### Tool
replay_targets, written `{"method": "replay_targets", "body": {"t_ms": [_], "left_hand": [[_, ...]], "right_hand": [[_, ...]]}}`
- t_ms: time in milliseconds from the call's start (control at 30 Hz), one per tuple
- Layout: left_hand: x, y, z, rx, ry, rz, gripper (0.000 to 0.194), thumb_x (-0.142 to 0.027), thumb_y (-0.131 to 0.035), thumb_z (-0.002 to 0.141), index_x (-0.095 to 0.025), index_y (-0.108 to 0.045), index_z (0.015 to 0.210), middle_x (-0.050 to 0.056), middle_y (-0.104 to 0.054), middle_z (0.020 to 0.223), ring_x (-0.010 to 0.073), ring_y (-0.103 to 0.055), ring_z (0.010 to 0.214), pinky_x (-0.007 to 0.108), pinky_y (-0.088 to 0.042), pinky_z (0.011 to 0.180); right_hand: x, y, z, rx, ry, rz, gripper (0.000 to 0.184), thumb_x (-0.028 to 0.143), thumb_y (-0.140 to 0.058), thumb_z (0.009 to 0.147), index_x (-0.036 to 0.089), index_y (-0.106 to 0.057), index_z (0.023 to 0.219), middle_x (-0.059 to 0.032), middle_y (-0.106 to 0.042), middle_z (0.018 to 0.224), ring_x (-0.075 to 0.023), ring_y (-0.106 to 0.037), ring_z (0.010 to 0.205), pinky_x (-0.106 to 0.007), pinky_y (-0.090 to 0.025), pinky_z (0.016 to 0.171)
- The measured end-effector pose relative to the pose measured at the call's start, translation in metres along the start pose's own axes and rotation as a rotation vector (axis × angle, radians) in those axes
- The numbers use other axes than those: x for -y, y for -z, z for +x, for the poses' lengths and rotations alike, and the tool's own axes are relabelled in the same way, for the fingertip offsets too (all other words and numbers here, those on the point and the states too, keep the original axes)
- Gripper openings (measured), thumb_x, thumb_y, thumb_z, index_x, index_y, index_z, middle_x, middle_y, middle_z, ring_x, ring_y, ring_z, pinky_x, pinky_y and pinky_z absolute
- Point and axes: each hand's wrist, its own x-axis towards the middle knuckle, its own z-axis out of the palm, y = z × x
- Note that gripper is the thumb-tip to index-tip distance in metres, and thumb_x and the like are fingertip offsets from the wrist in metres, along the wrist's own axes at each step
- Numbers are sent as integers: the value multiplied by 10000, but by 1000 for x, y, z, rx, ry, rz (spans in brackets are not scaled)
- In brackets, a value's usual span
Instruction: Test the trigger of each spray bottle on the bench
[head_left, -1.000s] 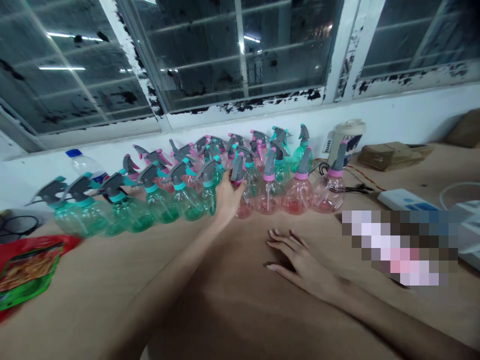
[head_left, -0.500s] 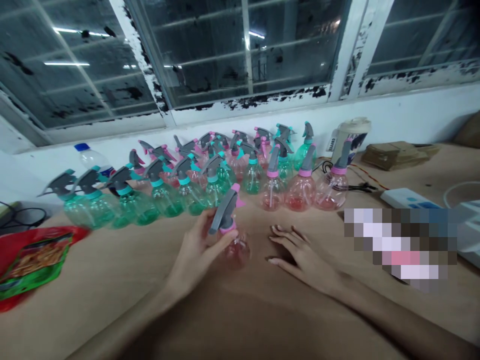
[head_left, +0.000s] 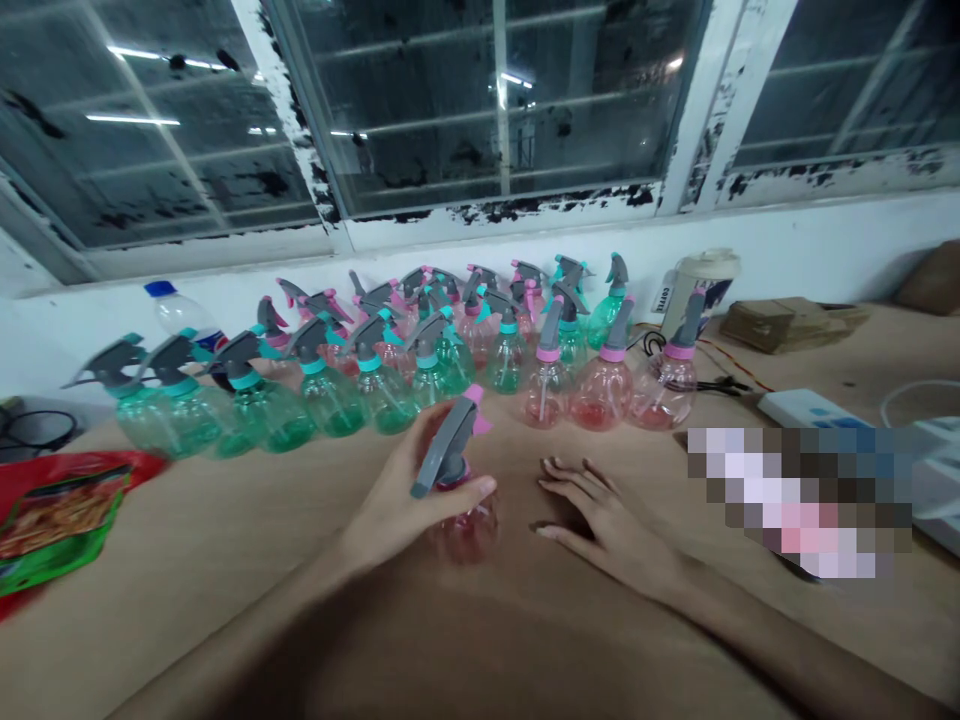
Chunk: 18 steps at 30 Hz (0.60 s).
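The left hand (head_left: pixel 397 510) has its grip wrapped around the neck of a round, clear pink plastic spray bottle with a grey trigger head and pink nozzle (head_left: pixel 471 530), the thumb lying across the front below the head. The bottle is a little tilted, over the near part of the wood-toned desk (head_left: pixel 225 530); whether its base touches the surface I cannot tell. The right hand (head_left: pixel 611 515) grasps nothing: it rests palm down with fingers spread, near the held bottle but apart from it. Beyond the hands, a front row of round green plastic spray bottles with grey-and-turquoise heads (head_left: pixel 337 400) runs off to the left, and three round pink plastic spray bottles with pink collars (head_left: pixel 601 390) stand to the right. A gap lies between these groups, with one green spray bottle (head_left: pixel 506 362) visible further back in it. More pink and green bottles crowd behind. As far as can be judged, a single bottle is out of the ranks and in hand, while the others stand in place; nothing shows whether any has been worked on. A tall pale lidded cup (head_left: pixel 705 280) stands behind, at the right.
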Motion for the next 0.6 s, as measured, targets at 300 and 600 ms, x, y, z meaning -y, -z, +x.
{"method": "replay_targets", "body": {"t_ms": [300, 600], "left_hand": [[-10, -4, 15, 85, -46, 59, 393, -376, -668, 725, -219, -594, 1078, 22, -607, 716, 185, -572, 597, 312, -482, 571], [1, -19, 16, 22, -127, 62, 241, -353, -560, 818, -261, -585, 1039, 34, -647, 795, 225, -616, 739, 395, -501, 786]], "right_hand": [[0, 2, 0, 9, 4, 1, 466, 500, -510, 872, 222, -517, 1247, -100, -535, 1350, -242, -436, 1292, -540, -292, 1089], [2, 3, 0, -8, 3, -5, 470, 499, -518, 866, 224, -528, 1247, -101, -533, 1354, -251, -453, 1278, -541, -305, 1081]]}}
